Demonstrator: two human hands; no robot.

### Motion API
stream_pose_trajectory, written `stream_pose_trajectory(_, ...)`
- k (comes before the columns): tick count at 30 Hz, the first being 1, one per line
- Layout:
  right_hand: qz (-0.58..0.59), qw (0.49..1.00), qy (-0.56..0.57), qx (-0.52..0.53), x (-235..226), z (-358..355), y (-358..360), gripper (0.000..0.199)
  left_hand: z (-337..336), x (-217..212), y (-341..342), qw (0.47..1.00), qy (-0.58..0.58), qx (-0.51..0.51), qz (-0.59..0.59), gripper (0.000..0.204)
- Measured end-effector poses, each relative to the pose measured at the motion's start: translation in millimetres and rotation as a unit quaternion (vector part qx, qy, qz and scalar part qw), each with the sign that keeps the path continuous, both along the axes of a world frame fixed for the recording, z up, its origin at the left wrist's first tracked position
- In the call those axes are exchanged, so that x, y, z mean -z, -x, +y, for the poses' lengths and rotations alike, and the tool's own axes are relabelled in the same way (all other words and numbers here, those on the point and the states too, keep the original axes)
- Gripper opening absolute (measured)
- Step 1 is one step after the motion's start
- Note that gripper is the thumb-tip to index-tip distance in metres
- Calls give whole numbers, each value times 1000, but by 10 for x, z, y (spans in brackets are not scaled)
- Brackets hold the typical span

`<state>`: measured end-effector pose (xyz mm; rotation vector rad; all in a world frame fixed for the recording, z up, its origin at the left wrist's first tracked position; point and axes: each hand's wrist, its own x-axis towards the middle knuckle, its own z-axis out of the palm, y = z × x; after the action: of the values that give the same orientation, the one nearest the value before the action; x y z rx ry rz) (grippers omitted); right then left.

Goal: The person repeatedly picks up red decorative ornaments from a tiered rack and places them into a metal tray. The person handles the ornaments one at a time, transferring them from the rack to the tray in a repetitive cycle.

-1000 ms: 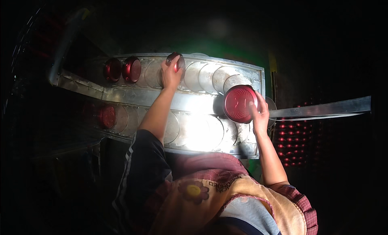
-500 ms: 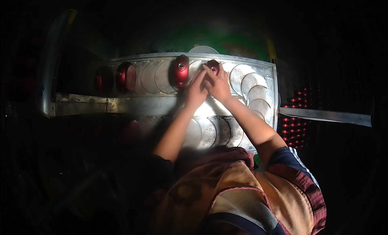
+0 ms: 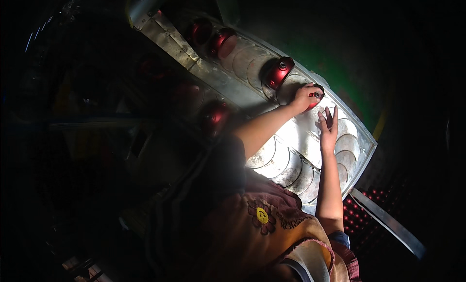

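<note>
Harsh glare amid deep darkness

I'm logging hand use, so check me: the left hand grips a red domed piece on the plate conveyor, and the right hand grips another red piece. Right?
Not quite: the head view shows the right hand gripping nothing, its fingers spread. The left hand does grip a red domed piece on the plate conveyor.
</note>
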<state>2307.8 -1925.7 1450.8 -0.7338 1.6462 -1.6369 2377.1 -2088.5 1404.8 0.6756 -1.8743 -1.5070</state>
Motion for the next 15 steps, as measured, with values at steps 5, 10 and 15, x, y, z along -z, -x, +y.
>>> stream_pose_trajectory(5, -30, 993, 17, 108, -191, 874, -61, 62, -170, -40, 22, 998, 38, -49, -13, 28)
stream_pose_trajectory(10, -17, 972, -60, 228, -288, 1750, -200, 61, -322, -145, -103, 993, 72, -95, 2, 40)
stream_pose_trajectory(15, -33, 961, -63, 268, -324, 2381, -341, 55, -67, -530, -470, 946, 254, -202, 24, 48)
